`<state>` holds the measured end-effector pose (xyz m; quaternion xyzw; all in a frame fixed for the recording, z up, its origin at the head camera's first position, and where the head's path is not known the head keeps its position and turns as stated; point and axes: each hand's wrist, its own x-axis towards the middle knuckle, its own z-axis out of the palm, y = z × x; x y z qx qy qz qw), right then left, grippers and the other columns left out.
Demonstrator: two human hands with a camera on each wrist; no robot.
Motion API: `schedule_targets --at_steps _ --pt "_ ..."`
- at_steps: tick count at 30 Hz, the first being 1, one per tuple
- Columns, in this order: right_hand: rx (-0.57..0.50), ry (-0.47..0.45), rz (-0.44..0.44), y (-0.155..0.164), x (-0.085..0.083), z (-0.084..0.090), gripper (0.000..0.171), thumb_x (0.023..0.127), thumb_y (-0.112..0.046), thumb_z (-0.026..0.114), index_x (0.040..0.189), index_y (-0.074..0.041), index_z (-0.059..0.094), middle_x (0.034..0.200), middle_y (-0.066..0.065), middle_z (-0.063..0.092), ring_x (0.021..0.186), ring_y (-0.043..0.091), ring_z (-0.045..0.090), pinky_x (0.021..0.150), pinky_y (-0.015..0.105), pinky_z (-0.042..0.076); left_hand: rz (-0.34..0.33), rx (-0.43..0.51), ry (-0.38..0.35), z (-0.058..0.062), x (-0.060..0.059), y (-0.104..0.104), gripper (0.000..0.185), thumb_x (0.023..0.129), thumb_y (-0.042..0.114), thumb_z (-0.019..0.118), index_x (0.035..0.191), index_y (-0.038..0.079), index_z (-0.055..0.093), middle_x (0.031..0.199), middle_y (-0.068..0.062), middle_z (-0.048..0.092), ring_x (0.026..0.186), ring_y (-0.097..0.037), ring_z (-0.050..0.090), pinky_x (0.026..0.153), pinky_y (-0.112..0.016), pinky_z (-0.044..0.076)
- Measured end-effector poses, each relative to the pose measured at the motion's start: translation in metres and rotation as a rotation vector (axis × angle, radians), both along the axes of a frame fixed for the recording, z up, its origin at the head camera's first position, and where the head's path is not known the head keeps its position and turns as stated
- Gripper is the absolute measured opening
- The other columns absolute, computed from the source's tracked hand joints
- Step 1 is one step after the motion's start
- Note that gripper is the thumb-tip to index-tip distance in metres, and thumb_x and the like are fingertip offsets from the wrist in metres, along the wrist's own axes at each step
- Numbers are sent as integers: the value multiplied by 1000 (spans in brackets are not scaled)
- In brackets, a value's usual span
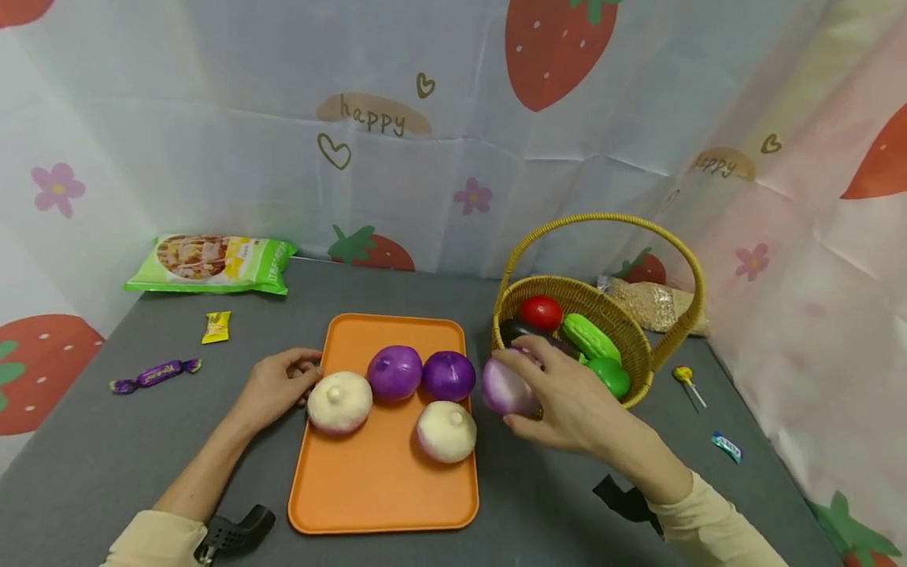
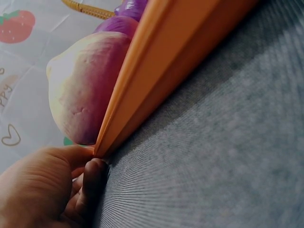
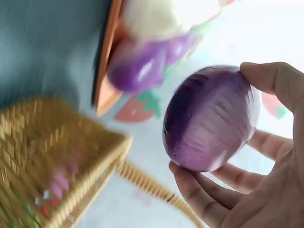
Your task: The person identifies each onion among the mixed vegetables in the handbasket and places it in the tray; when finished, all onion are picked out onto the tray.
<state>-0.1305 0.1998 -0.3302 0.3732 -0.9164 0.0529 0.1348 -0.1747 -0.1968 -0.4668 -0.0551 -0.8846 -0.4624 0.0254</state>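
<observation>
Head view: the right hand (image 1: 567,394) held a purple onion (image 1: 505,387) in curled fingers, lifted between the orange tray (image 1: 383,488) and the wicker basket (image 1: 623,331), just beside the tray's right edge. The left hand (image 1: 276,386) rested at the tray's left edge, fingers bent against the rim. On the tray lay two purple onions (image 1: 394,372) at the back and two white bulbs (image 1: 339,402) nearer the front. Judging from this, the step in hand was carrying an onion from basket to tray; the next move would call for lowering it onto a bare patch of tray without knocking the others.

Left wrist view: fingers (image 2: 92,185) pressed the tray rim (image 2: 156,76) at its corner on the grey table (image 2: 228,156), steadying it rather than lifting, as far as could be told; a white bulb (image 2: 80,85) sat just inside the rim.

Right wrist view: the purple onion (image 3: 211,118) sat cupped between thumb and fingertips (image 3: 199,194), clear of the blurred basket (image 3: 61,156), with the tray beyond it.
</observation>
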Motion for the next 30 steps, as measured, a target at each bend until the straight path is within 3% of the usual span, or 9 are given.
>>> schedule_targets --at_steps 6,13,23,30 --pt "40 -95 83 -9 28 -15 68 77 -46 76 137 -24 51 131 5 55 101 18 64 86 37 58 -4 10 -5 1 0 -1 32 95 15 61 122 -2 63 90 -14 68 60 -4 60 56 -21 54" --pt "50 -204 101 -13 39 -30 64 76 -47 75 132 -24 52 131 -2 56 109 11 62 90 34 57 -6 6 -10 0 0 0 32 95 15 60 123 -1 63 90 -13 67 61 -5 61 56 -22 54" --pt "29 -154 115 -23 35 -43 63 77 -45 74 133 -25 51 128 0 51 91 11 60 81 29 56 -13 7 7 3 1 0 33 95 15 61 123 -2 62 91 -14 68 60 -3 60 56 -22 54" --pt "56 -109 146 -34 27 -51 62 79 -43 72 134 -20 54 130 3 56 106 17 62 90 33 56 -9 -13 8 1 1 0 31 95 16 61 122 0 63 90 -12 67 60 -3 59 56 -21 54"
